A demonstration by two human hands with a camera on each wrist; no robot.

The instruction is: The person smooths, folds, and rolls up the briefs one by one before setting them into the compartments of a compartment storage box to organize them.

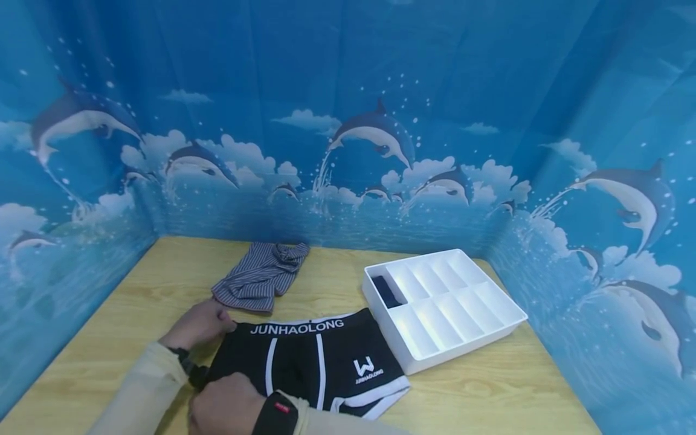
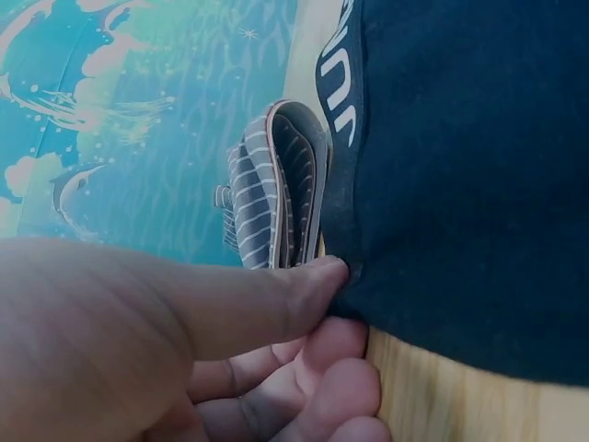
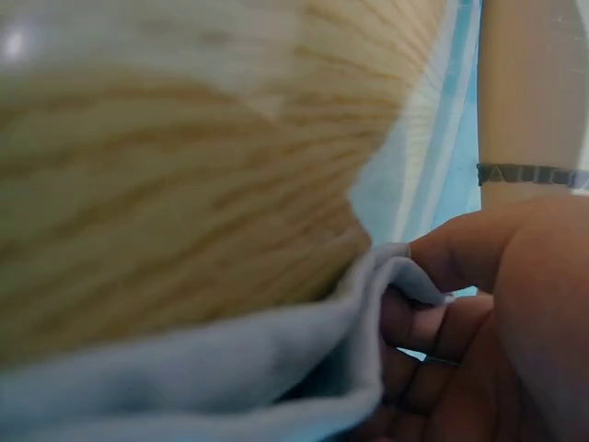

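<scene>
Black boxer briefs (image 1: 296,356) with white trim and a lettered waistband lie spread on the table, front side up. My left hand (image 1: 201,323) pinches the left end of the waistband between thumb and fingers; the left wrist view shows the thumb (image 2: 313,281) pressed on that dark corner. Nearer the front edge, my right hand (image 1: 228,403) crosses over the lower left of the briefs. In the right wrist view its thumb and fingers pinch the pale leg hem (image 3: 368,295). The right hand and wrist hide the lower left leg in the head view.
Striped grey underwear (image 1: 261,275) lies rumpled behind the left hand. A white divided box (image 1: 413,365) stands on the right, touching or close to the briefs, with a dark folded cloth (image 1: 387,292) in its back left compartment. A dolphin-print curtain (image 1: 315,121) encloses the wooden table (image 1: 489,386).
</scene>
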